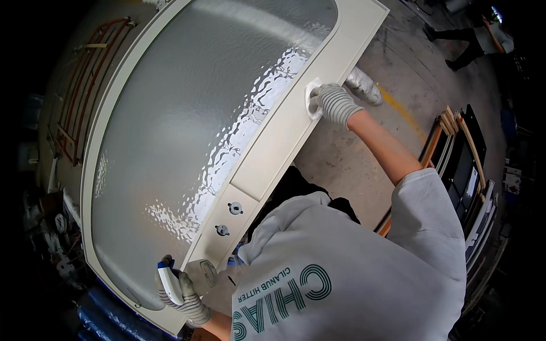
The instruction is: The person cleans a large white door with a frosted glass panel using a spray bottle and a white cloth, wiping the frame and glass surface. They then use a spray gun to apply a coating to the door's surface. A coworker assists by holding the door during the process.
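Observation:
A long cream-coloured panel [273,145] with a curved end runs diagonally before me, set with a large sheet of wavy, textured glass [170,113]. My right hand [336,104], in a striped grey glove, presses a white cloth [313,99] onto the panel's right border. At the lower left, my left hand [185,298], gloved alike, is wrapped round a spray bottle with a white and blue spray head [170,284]. That bottle is beside the panel's near corner. Two round cut-outs with metal fittings [235,208] sit in the border between my hands.
A plastic-wrapped roll [364,86] juts out beneath the panel's right edge. Wooden and black frames [463,153] lean at the right. Another person [483,40] walks at the far right. Reddish metal racks [91,85] stand at the left, blue wrapped bundles [116,318] at the lower left.

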`<action>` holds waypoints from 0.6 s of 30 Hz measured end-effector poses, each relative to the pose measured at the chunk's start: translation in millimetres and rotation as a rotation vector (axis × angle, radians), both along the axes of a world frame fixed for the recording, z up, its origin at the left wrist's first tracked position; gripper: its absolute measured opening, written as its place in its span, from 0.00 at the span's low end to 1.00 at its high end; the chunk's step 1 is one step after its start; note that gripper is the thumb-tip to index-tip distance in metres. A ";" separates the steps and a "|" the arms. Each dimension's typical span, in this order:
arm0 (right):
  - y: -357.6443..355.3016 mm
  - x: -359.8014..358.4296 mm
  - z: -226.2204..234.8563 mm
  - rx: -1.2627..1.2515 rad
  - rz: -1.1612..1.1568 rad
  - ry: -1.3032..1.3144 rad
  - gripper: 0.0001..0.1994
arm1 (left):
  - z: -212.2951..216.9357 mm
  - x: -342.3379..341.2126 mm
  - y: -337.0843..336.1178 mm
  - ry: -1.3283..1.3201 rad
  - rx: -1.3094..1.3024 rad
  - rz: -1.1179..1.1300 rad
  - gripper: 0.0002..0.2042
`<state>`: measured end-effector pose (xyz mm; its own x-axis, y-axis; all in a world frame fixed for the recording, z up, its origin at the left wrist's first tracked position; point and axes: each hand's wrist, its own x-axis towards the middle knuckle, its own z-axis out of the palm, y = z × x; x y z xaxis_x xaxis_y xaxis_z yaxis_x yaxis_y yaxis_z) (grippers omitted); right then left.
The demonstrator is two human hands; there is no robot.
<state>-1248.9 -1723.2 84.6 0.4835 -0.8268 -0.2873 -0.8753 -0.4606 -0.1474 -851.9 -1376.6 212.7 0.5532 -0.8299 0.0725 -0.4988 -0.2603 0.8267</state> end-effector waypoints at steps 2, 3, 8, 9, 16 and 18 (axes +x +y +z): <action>-39.5 -58.7 2.5 -0.148 -0.011 -0.010 0.07 | 1.4 -3.8 -4.1 -0.005 -0.010 -0.013 0.24; -35.6 -50.6 3.1 -0.085 -0.001 0.032 0.07 | 6.1 -9.0 -8.3 -0.009 0.015 -0.032 0.24; 100.5 87.7 -11.6 0.110 0.444 -0.125 0.11 | 7.1 -14.3 -7.7 0.014 0.028 -0.015 0.23; 133.8 112.0 -44.6 0.189 0.498 -0.199 0.11 | 11.2 -17.1 -11.2 0.036 0.063 -0.001 0.23; 137.4 119.9 -3.3 1.172 -0.502 -1.209 0.14 | 10.7 -44.1 -60.3 0.035 0.179 -0.272 0.19; 147.8 119.7 10.4 1.386 -0.720 -1.382 0.14 | 9.8 -57.7 -76.4 0.007 0.212 -0.437 0.20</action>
<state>-1129.2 -1575.4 95.0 0.6398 -0.5297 -0.5568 0.1533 0.7980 -0.5829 -909.7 -1453.0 222.5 0.1498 -0.9807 -0.1255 -0.5938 -0.1907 0.7817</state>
